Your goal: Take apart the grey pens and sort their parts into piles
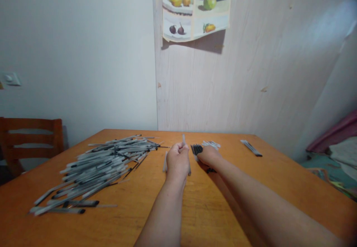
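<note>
My left hand (177, 161) is closed around a slim translucent pen barrel (183, 138), whose end sticks up past the thumb and fingers. Its lower end seems to show below the palm. To the right, my right hand (209, 155) reaches down to a row of black pen parts (197, 149); its fingers are bent and mostly hidden, so what they grip cannot be made out. Small black pieces (211, 170) lie beneath that wrist. White pen parts (213, 144) lie just behind it. Another pale barrel (164, 162) rests left of my left hand.
A large loose heap of pens and pen parts (103, 165) covers the table's left side. A clear packet with dark sticks (251, 148) lies at the back right. Behind the wooden table (212, 213) is a wall with a fruit picture (195, 12); a chair (33, 139) stands left.
</note>
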Demonstrator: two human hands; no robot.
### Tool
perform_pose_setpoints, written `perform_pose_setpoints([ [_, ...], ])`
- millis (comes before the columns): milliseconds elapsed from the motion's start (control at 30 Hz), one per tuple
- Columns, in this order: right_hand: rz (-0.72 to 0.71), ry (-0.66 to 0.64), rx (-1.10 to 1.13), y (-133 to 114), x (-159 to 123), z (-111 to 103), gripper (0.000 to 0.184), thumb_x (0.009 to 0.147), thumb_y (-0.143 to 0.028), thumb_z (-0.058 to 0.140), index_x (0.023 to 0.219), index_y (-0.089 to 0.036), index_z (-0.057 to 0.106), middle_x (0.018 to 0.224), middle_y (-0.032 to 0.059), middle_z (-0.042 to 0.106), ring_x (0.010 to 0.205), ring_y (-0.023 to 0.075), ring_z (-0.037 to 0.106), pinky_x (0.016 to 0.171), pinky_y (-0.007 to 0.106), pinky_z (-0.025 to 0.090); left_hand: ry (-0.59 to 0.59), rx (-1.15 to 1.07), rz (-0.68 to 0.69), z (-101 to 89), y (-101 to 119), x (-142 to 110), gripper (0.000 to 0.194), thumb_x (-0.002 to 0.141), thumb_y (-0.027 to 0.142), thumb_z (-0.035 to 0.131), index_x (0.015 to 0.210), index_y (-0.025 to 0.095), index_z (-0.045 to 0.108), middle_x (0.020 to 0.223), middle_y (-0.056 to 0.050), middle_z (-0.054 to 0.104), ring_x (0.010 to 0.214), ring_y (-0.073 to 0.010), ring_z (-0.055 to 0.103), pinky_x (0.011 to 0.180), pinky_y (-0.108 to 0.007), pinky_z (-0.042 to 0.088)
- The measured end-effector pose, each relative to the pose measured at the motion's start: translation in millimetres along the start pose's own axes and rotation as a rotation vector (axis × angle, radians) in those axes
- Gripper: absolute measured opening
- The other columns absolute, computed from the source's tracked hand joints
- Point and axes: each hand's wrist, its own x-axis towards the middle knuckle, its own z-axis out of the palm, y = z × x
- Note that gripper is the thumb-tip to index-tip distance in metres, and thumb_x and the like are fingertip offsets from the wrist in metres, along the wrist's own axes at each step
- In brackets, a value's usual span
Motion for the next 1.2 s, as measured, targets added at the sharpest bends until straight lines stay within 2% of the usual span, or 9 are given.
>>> perform_pose_setpoints([
  [267,-0.010,-0.021,-0.010,1,6,4,0.026,0.080,-0.030,0.058,0.093,-0.018,0.077,0.101,0.0152,0.075,0.092,0.0256,0.070,0.072,0.027,0.049,0.004,-0.016,0.007,1.3,-1,1,0.022,0.078,0.033,0.063,0.092,0.017,0.070,0.082,-0.007,0.071,0.076,-0.0174,0.066,0.069,-0.026,0.047],
  [500,0.006,0.028,-0.006,3,4,-3,0.028,0.081,-0.031,0.056,0.089,-0.014,0.076,0.097,0.0194,0.074,0.088,0.0264,0.070,0.068,0.028,0.048,-0.001,-0.009,0.000,1.7,-1,0,0.023,0.079,0.032,0.062,0.094,0.016,0.069,0.084,-0.007,0.072,0.077,-0.0171,0.065,0.068,-0.025,0.047],
  [600,-0.011,0.076,0.016,6,0,-12,0.028,0.082,-0.030,0.055,0.092,-0.012,0.074,0.098,0.0189,0.073,0.090,0.0261,0.069,0.068,0.027,0.045,-0.008,-0.004,-0.002,2.1,0,-1,0.022,0.079,0.031,0.063,0.094,0.017,0.069,0.085,-0.007,0.072,0.078,-0.0171,0.065,0.069,-0.025,0.047],
  [733,-0.039,0.160,0.073,18,-11,-24,0.031,0.082,-0.028,0.054,0.106,-0.015,0.069,0.096,0.0130,0.073,0.090,0.0237,0.067,0.064,0.026,0.041,-0.042,0.013,-0.019,2.6,1,-3,0.022,0.079,0.031,0.062,0.094,0.017,0.070,0.083,-0.007,0.071,0.076,-0.0168,0.064,0.067,-0.025,0.045],
  [833,-0.105,0.250,0.234,30,-22,-31,0.032,0.083,-0.026,0.053,0.111,-0.019,0.066,0.089,0.0078,0.073,0.083,0.0200,0.066,0.061,0.024,0.038,-0.055,0.010,-0.030,2.6,1,-5,0.022,0.079,0.032,0.063,0.093,0.016,0.070,0.080,-0.006,0.070,0.073,-0.0159,0.062,0.066,-0.025,0.044],
  [933,-0.117,0.260,0.479,41,-38,-38,0.025,0.084,-0.026,0.049,0.096,-0.018,0.069,0.077,0.0054,0.071,0.075,0.0187,0.065,0.060,0.024,0.041,-0.076,-0.003,-0.054,2.5,2,-7,0.024,0.079,0.034,0.063,0.091,0.015,0.070,0.076,-0.005,0.068,0.067,-0.0142,0.058,0.063,-0.024,0.042],
  [1000,-0.125,0.215,0.737,44,-51,-45,0.026,0.084,-0.028,0.047,0.093,-0.017,0.069,0.080,0.0062,0.072,0.077,0.0193,0.067,0.060,0.025,0.045,-0.096,-0.003,-0.078,2.6,3,-8,0.024,0.079,0.034,0.063,0.091,0.015,0.069,0.073,-0.004,0.066,0.064,-0.0132,0.056,0.062,-0.024,0.041],
  [1100,-0.156,0.127,1.122,49,-69,-58,0.027,0.082,-0.027,0.051,0.101,-0.016,0.067,0.096,0.0094,0.073,0.090,0.0205,0.069,0.067,0.027,0.051,-0.144,0.020,-0.114,3.2,5,-12,0.024,0.079,0.035,0.063,0.091,0.015,0.069,0.071,-0.002,0.063,0.060,-0.0114,0.051,0.058,-0.022,0.037],
  [1200,-0.252,0.137,1.245,55,-80,-71,0.029,0.079,-0.033,0.064,0.102,-0.016,0.065,0.096,0.0102,0.073,0.089,0.0202,0.069,0.069,0.028,0.052,-0.221,0.041,-0.127,4.5,6,-17,0.027,0.079,0.039,0.065,0.089,0.014,0.068,0.072,-0.003,0.063,0.060,-0.0109,0.050,0.056,-0.021,0.035],
])
